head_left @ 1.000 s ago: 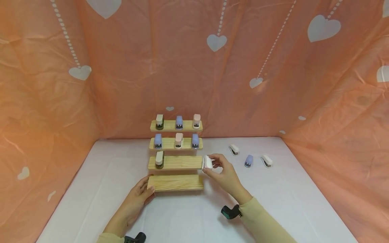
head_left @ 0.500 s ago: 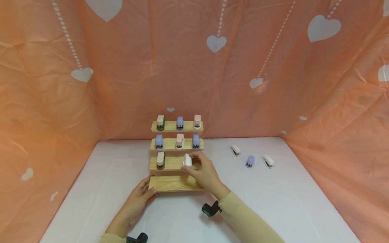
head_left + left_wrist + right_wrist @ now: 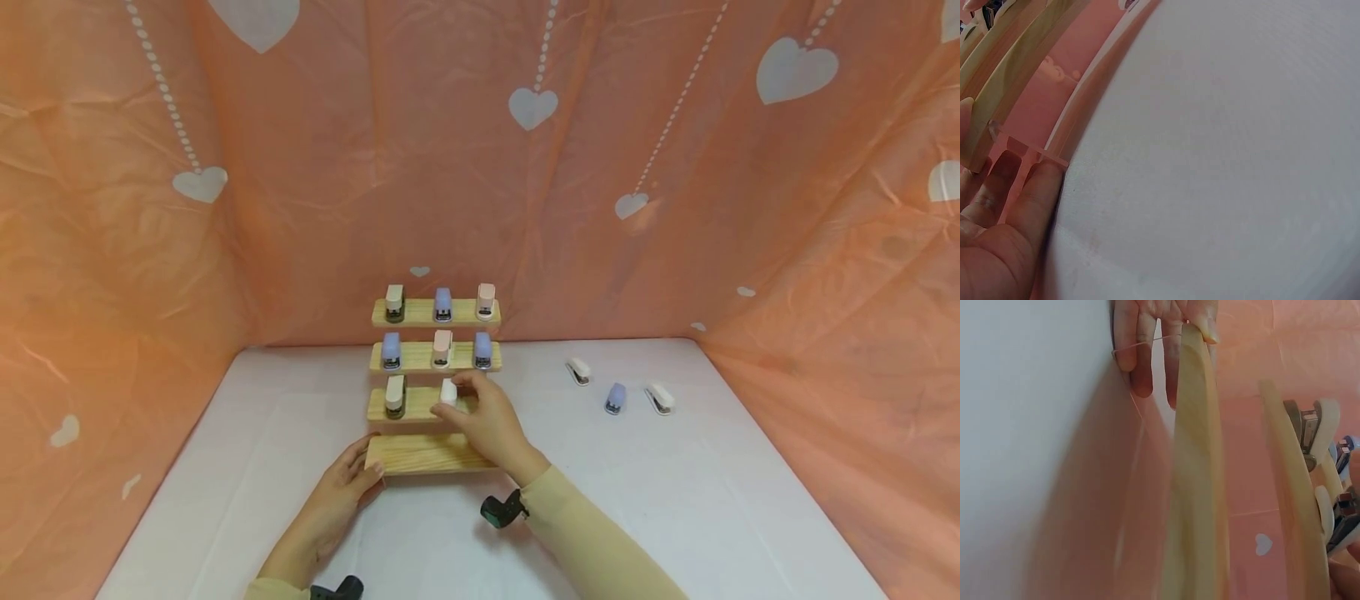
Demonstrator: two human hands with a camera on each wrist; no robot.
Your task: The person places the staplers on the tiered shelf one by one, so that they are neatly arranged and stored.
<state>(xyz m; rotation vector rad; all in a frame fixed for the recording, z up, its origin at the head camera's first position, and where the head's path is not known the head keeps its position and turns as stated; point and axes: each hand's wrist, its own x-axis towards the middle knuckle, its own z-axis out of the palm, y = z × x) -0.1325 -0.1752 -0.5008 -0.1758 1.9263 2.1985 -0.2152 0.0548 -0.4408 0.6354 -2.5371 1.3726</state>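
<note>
A tiered stand with wooden shelves (image 3: 431, 458) on a clear support stands on the table. My left hand (image 3: 337, 496) grips the left end of its lowest shelf, thumb above and fingers under the board beside the clear plastic (image 3: 1029, 147). My right hand (image 3: 491, 425) pinches a white mini stapler (image 3: 448, 392) at the middle of the second shelf from the bottom. In the right wrist view this stapler (image 3: 1342, 515) is upright against the board. A cream stapler with a dark base (image 3: 395, 397) sits to its left.
The two upper shelves bear purple staplers (image 3: 392, 352), pink staplers (image 3: 442, 348) and a cream stapler (image 3: 394, 302). On the table to the right lie two white staplers (image 3: 661, 398) and a purple stapler (image 3: 616, 398). An orange curtain (image 3: 450, 183) surrounds the table.
My right hand has carried the white stapler leftward from the shelf's right end to its middle, and its motion has slowed. My left hand stays on the lowest shelf.
</note>
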